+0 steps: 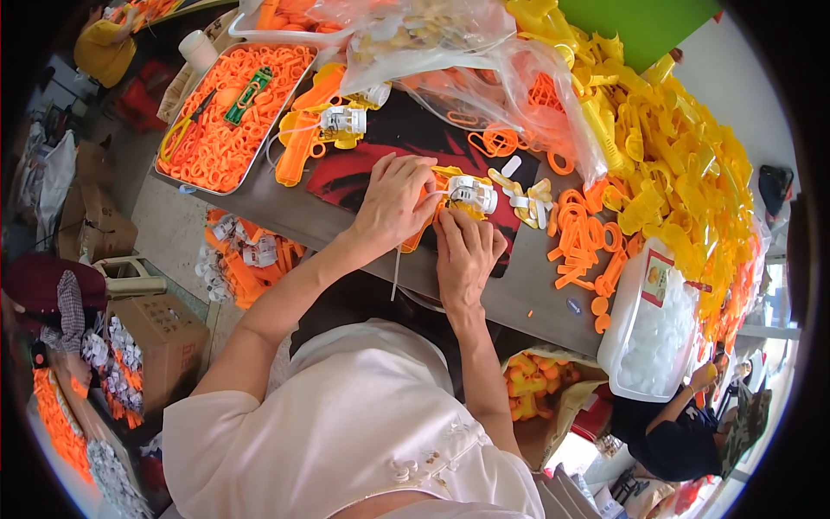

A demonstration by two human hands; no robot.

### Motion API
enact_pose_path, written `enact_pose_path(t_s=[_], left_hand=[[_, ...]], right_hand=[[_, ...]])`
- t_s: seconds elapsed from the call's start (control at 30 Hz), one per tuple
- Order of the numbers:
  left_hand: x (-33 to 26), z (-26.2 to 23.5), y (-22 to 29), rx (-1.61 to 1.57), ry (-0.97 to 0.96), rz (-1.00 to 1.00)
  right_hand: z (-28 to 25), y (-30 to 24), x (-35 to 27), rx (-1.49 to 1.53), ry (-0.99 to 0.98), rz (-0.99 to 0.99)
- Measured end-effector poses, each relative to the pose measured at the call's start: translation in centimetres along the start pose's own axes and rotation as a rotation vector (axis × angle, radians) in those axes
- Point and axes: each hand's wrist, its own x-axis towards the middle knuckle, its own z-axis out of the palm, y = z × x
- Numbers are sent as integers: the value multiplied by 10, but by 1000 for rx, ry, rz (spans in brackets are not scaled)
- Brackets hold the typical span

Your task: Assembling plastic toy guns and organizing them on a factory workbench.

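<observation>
An orange and yellow toy gun body with a white round mechanism (471,195) lies on the dark, red-patterned mat (346,176) between my hands. My left hand (396,201) closes over its left side, thumb and fingertips pressed in near the yellow part. Close below the white mechanism, my right hand (465,255) has its fingers bent against the orange body. A thin white tube (397,275) hangs down from the toy past the table edge. My fingers hide much of the orange body. Just right of it lie small white and clear yellow pieces (529,201).
Similar toy guns (300,149) lie at the left, beside a metal tray (270,131) of orange rings. Orange parts (577,238), a white tub (624,327) and heaped yellow shells (666,164) line the right. A plastic bag (424,43) lies at the back. Another person (661,441) is lower right.
</observation>
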Motion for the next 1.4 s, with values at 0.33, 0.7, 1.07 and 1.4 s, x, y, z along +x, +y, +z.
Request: enact_pose_path(t_s=[0.33,0.7,1.07,1.4], left_hand=[[11,6,-16,-164,-82,-67],[29,-3,-27,-168,-340,-116],[24,-13,-27,-109,-244,32],[-14,0,19,154,-74,86]], right_hand=[[-5,12,4,-69,-90,-142],[3,-12,-15,-98,-222,-73],[14,31,17,-126,-187,-48],[12,12,26,30,-116,118]])
